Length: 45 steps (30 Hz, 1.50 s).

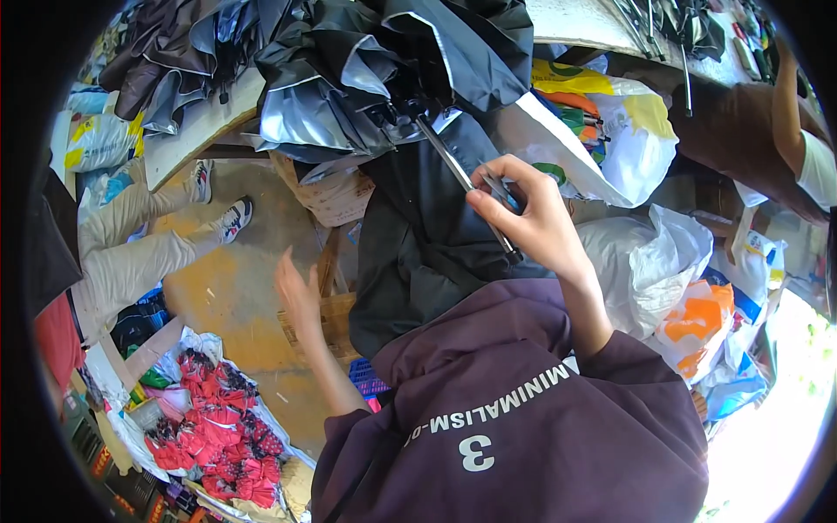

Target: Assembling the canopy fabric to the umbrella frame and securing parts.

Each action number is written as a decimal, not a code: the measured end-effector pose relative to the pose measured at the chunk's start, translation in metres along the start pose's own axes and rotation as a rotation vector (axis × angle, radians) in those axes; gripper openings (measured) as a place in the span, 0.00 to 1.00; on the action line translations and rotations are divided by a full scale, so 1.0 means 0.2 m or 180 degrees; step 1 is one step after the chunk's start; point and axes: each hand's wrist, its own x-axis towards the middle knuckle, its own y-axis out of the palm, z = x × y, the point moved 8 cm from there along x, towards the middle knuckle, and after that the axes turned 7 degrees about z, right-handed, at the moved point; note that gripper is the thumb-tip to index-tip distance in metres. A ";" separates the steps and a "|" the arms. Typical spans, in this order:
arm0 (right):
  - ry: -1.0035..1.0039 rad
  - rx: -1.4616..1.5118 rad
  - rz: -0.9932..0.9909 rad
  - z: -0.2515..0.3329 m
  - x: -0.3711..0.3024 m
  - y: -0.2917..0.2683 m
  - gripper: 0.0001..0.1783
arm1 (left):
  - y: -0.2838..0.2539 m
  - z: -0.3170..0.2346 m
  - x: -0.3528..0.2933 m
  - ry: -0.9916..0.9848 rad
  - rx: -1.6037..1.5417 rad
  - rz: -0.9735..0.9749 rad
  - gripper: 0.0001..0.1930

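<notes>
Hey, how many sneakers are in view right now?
2. The lower sneaker is up and left of your left hand; the upper sneaker is a little further left, near the pale tabletop. Others may be hidden.

Dark purple shirt (602,444), its chest crossed by a line of white capital letters with one large white numeral nearby, all upside down from this view. Dark boxes (112,485) at lower left bear orange lettering, partly cut off.

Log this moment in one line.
left hand: open, empty | right hand: holding metal piece at umbrella shaft | canopy: black and silver, bunched
</notes>
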 end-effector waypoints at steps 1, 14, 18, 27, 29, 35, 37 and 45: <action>-0.0016 0.0017 -0.0024 0.01 0.00 0.01 0.10 | 0.02 0.02 -0.01 -0.0084 0.0125 0.0071 0.10; 0.0012 0.0125 -0.0314 -0.01 -0.03 0.03 0.11 | -0.03 -1.01 0.37 0.1302 -0.0433 -0.0955 0.10; 0.0043 0.0163 -0.0368 -0.02 -0.03 0.02 0.11 | 0.00 -0.95 0.37 0.1069 -0.0456 -0.1121 0.10; 0.0048 0.0146 -0.0388 -0.03 -0.03 0.01 0.11 | 0.04 -0.90 0.41 0.0835 -0.0308 -0.1146 0.08; 0.0046 0.0137 -0.0410 -0.04 -0.03 0.00 0.11 | 0.06 -0.92 0.41 0.0911 -0.0114 -0.1181 0.07; 0.0142 0.0229 -0.0432 -0.09 -0.03 -0.03 0.10 | 0.04 -0.92 0.40 0.1100 -0.0045 -0.1257 0.06; 0.0176 0.0265 -0.0432 -0.12 -0.02 -0.04 0.10 | 0.03 -0.92 0.39 0.1139 -0.0086 -0.1268 0.06; -0.0214 -0.0206 -0.0496 -0.29 0.05 -0.01 0.10 | 0.06 -0.83 0.42 0.0631 -0.1088 -0.0835 0.05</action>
